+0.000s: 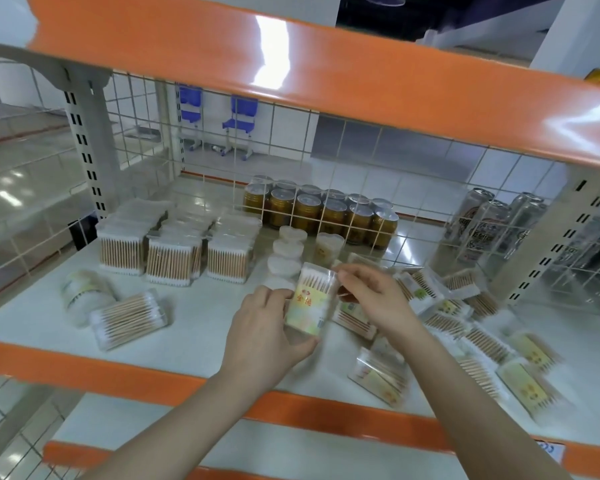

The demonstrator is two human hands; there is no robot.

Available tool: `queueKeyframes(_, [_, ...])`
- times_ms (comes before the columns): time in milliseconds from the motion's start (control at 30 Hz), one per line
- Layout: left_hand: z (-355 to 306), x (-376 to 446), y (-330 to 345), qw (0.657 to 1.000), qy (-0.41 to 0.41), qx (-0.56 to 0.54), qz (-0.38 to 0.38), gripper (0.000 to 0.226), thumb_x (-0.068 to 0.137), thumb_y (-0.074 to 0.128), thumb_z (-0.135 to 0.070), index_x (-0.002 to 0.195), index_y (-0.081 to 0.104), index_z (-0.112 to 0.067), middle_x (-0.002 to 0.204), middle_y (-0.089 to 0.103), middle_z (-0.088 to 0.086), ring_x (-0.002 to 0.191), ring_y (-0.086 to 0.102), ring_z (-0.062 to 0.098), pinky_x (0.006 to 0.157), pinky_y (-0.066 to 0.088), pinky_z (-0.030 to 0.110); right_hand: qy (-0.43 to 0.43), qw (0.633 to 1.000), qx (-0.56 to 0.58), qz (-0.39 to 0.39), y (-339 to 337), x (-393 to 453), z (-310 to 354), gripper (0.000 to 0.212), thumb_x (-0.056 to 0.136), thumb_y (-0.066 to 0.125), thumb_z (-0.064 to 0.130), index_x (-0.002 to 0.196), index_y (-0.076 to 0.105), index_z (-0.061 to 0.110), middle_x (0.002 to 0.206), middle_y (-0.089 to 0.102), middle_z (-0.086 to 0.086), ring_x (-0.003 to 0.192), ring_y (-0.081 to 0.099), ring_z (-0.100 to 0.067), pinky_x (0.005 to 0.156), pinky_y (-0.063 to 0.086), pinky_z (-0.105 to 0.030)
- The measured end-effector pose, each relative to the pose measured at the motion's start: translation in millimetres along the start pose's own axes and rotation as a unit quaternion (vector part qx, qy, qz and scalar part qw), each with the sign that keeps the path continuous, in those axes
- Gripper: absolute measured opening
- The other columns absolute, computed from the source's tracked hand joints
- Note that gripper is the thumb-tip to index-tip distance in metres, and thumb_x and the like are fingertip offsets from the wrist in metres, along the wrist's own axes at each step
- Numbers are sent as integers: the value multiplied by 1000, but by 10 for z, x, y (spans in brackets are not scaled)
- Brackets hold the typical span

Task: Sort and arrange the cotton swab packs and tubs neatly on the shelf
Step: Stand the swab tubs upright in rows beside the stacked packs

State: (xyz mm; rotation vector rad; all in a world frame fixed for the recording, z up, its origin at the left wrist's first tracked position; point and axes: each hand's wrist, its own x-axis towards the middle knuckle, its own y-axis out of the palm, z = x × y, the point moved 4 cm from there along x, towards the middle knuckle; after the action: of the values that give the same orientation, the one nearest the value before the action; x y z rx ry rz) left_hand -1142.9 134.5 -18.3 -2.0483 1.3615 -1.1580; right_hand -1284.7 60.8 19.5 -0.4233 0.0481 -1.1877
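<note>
My left hand (pixel 262 336) grips a clear tub of cotton swabs (pixel 310 301) with a yellow label, held just above the white shelf (pixel 201 327). My right hand (pixel 371 299) pinches the tub's upper right rim. Behind the tub stands a row of round white-lidded tubs (pixel 286 249). At the back left, flat swab packs (pixel 172 258) stand upright in three neat stacks. Two tubs lie on their sides at the left: a round one (pixel 84 294) and a clear one (pixel 129 318). Several loose swab packs (pixel 465 327) lie scattered on the right.
Gold cans (pixel 321 211) and tall silver cans (pixel 492 220) stand behind the wire grid back wall. An orange-edged shelf (pixel 361 74) hangs close overhead. The shelf's orange front lip (pixel 136 375) runs below my wrists. A slotted upright post (pixel 87 150) stands at the left.
</note>
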Motion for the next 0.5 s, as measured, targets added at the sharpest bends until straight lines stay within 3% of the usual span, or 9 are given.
queueKeyframes(267, [-73,34,48,997,31,58,47,73,72,64,-56,133,40,-24,112,40,-5,107,41,13,88,32,18,30,999,21,-34,-80,-14,-107,7,84,64,17,90,61,16,94,66,-4,83,61,-11,67,50,-10])
queueKeyframes(500, [-92,107,115,993,50,74,71,73,74,60,-59,134,37,-26,117,39,-5,108,39,13,90,32,20,66,997,4,-41,-124,15,-213,11,81,68,18,88,59,20,96,65,-7,93,62,-21,84,52,-31])
